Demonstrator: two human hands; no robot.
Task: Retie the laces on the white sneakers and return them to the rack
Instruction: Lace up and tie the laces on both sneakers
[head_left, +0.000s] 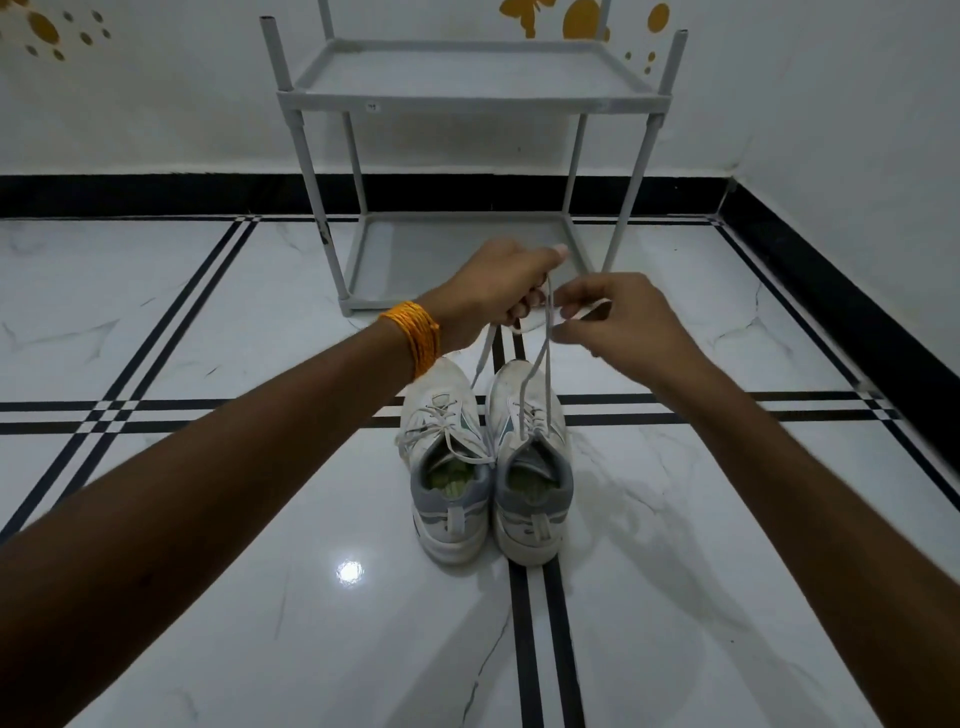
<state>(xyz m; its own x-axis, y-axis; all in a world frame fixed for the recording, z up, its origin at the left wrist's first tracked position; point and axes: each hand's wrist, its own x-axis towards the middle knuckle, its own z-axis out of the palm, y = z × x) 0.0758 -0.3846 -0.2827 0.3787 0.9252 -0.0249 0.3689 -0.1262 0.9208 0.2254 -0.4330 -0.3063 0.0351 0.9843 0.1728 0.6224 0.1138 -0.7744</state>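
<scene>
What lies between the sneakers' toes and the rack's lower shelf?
Head view: bare floor; above it, both hands hold the right sneaker's laces.

The rack (470, 88) runs out of frame at the top, its upper posts cut off by the edge. Both forearms leave the picture at the lower corners, elbows unseen. The left hand (491, 291) covers the front rim of the rack's bottom shelf and hides the end of the lace (540, 358) inside its curled fingers. The toe of the left sneaker (447, 457) sits behind an orange-banded wrist (413, 335). Wall decals (44, 28) are clipped; a small label (372, 107) on the rack is unreadable.
</scene>
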